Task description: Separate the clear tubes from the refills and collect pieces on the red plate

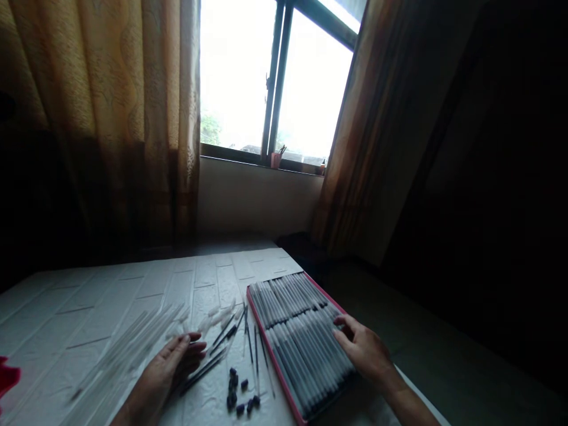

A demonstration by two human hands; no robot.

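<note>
My left hand (175,358) is over the table, fingers loosely bent and apart, and nothing shows in it. Beside it lie thin dark pen refills (204,371) and long clear pen barrels (133,337). Small clear pieces, perhaps pen caps (213,319), are scattered just beyond its fingertips. My right hand (366,349) reaches over the right side of a pink-edged tray (284,383). Its thumb and forefinger are apart, near the pens (302,349), which fill the tray in two rows. Several small dark plugs or caps (232,384) sit left of the tray.
The table (173,284) has a white brick-patterned cover. A red object (7,376) shows at the left edge. Behind the table are a window, patterned curtains (97,89) and a pink cup (276,160) on the sill. The right side of the room is dark.
</note>
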